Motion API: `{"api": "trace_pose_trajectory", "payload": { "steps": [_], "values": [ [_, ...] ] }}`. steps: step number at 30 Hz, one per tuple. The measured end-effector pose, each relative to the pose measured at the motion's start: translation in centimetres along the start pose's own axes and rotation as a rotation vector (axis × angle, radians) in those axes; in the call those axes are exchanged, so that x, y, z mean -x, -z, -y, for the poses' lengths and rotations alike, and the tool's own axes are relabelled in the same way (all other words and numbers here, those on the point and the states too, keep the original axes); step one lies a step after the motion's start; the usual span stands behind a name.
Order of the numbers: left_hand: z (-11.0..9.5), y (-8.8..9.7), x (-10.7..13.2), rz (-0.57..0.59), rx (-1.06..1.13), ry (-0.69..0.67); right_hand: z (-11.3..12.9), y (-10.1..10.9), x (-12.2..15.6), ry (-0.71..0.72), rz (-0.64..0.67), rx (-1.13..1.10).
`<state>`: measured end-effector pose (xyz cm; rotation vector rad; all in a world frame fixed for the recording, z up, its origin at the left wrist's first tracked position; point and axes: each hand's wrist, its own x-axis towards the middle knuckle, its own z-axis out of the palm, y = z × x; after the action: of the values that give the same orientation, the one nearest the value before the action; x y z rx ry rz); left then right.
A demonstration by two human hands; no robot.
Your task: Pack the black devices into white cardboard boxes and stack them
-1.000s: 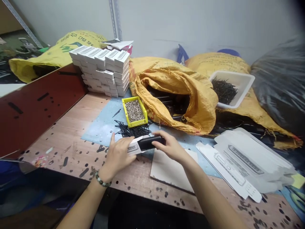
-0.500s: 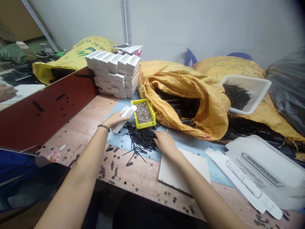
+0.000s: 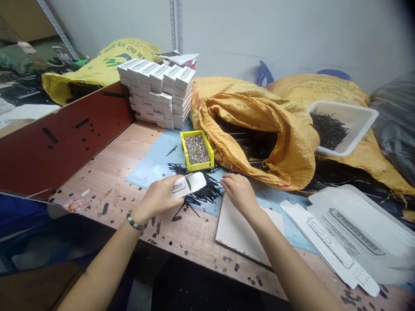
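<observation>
White carton [image 3: 180, 188], flap [image 3: 198, 182] open at what we judge a closing step needing it tucked, sits near-centre in our left hand's [image 3: 159, 196] grip, left of a yellow bin [image 3: 201, 166] of metal bits [image 3: 196, 149], our right hand [image 3: 239, 196] (grip unclear to us), an orange sack [image 3: 293, 140] of dark pieces [image 3: 246, 142] and a white tub [image 3: 359, 125] of black sticks [image 3: 329, 129].

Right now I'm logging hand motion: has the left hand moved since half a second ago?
Yes: judged against the yellow tray, the left hand, holding the white box, has come toward the table's front edge.
</observation>
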<state>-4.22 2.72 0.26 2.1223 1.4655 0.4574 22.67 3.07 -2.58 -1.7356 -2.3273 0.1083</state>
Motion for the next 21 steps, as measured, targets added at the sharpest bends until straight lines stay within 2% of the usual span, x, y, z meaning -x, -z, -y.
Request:
{"api": "trace_pose_trajectory", "payload": {
  "steps": [3, 6, 9, 11, 13, 17, 19, 21],
  "values": [
    [-1.1, -1.1, 0.1, -0.027, -0.101, -0.038, 0.4, 2.2, 0.7, 0.090, -0.152, -0.161],
    [-1.3, -2.2, 0.0, -0.022, -0.025, -0.082, 1.6, 5.0, 1.4, 0.202, -0.296, -0.402],
    [-1.2, -3.3, 0.2, -0.043, 0.087, -0.101, 2.8, 7.5, 2.0, 0.238, -0.453, -0.436],
    [-1.3, -3.9, 0.4, -0.076, 0.127, -0.098, 3.5, 8.3, 2.2, 0.237, -0.533, -0.419],
    [-1.8, -4.3, 0.7, -0.108, 0.153, -0.131, 4.1, 8.2, 2.2, 0.268, -0.517, -0.373],
    [-3.0, -4.9, 1.3, -0.123, 0.190, -0.235, 4.7, 6.5, 2.1, 0.362, -0.352, -0.250],
    [-3.5, -5.0, 1.6, -0.113, 0.217, -0.251, 4.4, 5.8, 2.3, 0.322, -0.310, -0.334],
    [-3.9, -5.1, 2.1, -0.114, 0.253, -0.278, 3.8, 5.3, 2.6, 0.202, -0.290, -0.563]
  ]
}}
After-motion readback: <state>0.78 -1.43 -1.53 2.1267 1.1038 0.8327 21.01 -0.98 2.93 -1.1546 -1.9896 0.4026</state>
